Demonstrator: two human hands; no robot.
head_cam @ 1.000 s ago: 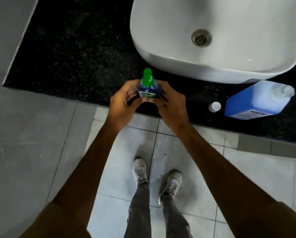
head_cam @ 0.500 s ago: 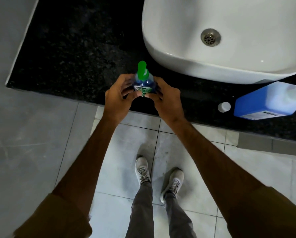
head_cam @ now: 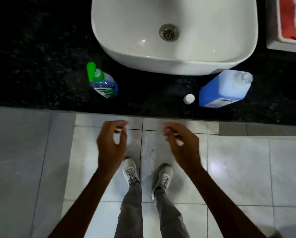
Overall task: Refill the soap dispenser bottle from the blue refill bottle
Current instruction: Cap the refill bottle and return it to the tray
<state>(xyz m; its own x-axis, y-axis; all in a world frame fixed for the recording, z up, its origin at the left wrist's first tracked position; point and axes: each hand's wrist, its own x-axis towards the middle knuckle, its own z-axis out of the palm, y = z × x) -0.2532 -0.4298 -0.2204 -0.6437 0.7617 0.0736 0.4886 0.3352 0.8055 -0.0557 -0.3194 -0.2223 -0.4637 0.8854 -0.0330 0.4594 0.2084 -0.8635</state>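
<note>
The soap dispenser bottle (head_cam: pixel 104 84), clear with blue liquid and a green pump head, stands alone on the black counter (head_cam: pixel 40 69) left of the basin. The blue refill bottle (head_cam: pixel 224 89) stands at the right near the counter's front edge, its neck uncapped. Its small white cap (head_cam: pixel 189 98) lies just left of it. My left hand (head_cam: pixel 112 143) and my right hand (head_cam: pixel 181 143) hang in front of the counter over the floor tiles, fingers loosely curled, holding nothing.
A white basin (head_cam: pixel 174 62) with a metal drain sits at the back centre. A white container (head_cam: pixel 284 43) with something red inside is at the far right. Grey floor tiles and my feet lie below the counter edge.
Both hands have let go of the dispenser bottle and pulled back off the counter toward me. The dispenser now stands by itself on the counter.
</note>
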